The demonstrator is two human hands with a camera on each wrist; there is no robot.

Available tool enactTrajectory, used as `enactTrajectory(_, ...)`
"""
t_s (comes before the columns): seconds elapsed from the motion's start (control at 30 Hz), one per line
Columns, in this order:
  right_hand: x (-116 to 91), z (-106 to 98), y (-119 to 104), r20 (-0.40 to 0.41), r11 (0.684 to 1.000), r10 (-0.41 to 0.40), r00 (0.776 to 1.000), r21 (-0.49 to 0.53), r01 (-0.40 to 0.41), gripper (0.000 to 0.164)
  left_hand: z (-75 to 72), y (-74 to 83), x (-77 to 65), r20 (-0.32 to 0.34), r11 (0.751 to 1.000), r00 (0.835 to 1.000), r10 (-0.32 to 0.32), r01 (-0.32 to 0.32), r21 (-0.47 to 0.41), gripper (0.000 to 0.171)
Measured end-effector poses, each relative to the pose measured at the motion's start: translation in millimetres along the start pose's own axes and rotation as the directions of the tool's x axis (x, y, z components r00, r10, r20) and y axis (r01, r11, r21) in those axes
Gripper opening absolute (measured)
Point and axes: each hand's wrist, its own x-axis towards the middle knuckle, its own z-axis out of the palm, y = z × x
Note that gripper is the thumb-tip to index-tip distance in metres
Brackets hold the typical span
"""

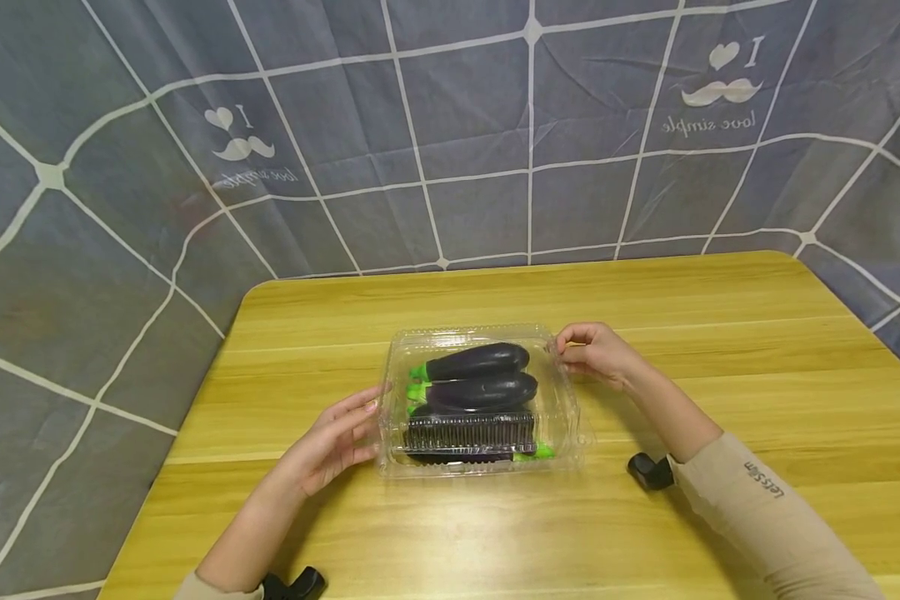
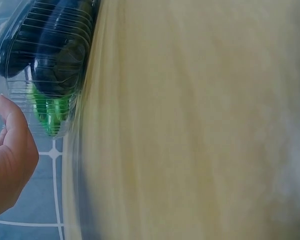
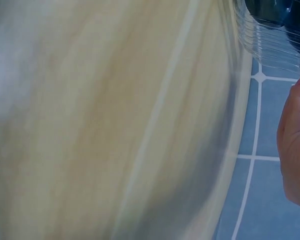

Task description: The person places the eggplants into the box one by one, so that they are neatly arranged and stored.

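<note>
A clear plastic clamshell box (image 1: 468, 479) sits in the middle of the table with its ridged lid down. Through the plastic show several dark eggplants (image 1: 487, 392) with green stems, most of them pointing left and one pointing right. My left hand (image 1: 330, 442) holds the box's left edge between thumb and fingers, the fingertips partly hidden by the rim. At the upper right corner, my right hand (image 1: 600, 358) pinches the rim with thumb and curled forefinger. Both wrist views catch only a corner of the box beside each hand, with green stems (image 2: 51, 115) in the left one.
The box stands on a yellow wood-grain table (image 1: 682, 333) with rounded far corners. A grey-blue cloth (image 1: 472, 108) with white grid lines hangs behind and along the sides. Black wrist mounts (image 1: 648, 472) stick out from both sleeves over the tabletop.
</note>
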Motion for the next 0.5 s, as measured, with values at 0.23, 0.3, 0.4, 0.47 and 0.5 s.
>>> enactTrajectory(0.23, 1.2, -0.4, -4.1, 0.055, 1.000, 0.008, 0.998, -0.002, -0.008, 0.030, -2.0, 0.7, 0.3, -0.019, 1.000, 1.000, -0.002, 0.003, 0.013, 0.066)
enactTrajectory(0.3, 1.2, -1.1, -5.3, 0.076, 1.000, 0.024, 0.997, -0.001, -0.024, 0.029, -2.6, 0.4, 0.4, -0.019, 1.000, 1.000, -0.008, 0.008, 0.020, 0.066)
enactTrajectory(0.4, 1.0, -3.1, -7.3, 0.111, 0.999, 0.045, 0.993, 0.009, -0.047, 0.027, -2.6, 0.1, 0.7, -0.019, 0.999, 1.000, -0.014, 0.015, 0.034, 0.065)
enactTrajectory(0.47, 0.8, -5.2, -7.9, 0.129, 0.998, 0.047, 0.991, 0.025, -0.051, 0.026, -2.7, 0.1, 1.1, -0.014, 0.999, 1.000, -0.015, 0.016, 0.040, 0.064)
enactTrajectory(0.5, 0.7, -6.1, -8.2, 0.134, 0.998, 0.049, 0.990, 0.033, -0.053, 0.026, -2.7, 0.4, 1.2, -0.011, 0.999, 1.000, -0.014, 0.014, 0.045, 0.064)
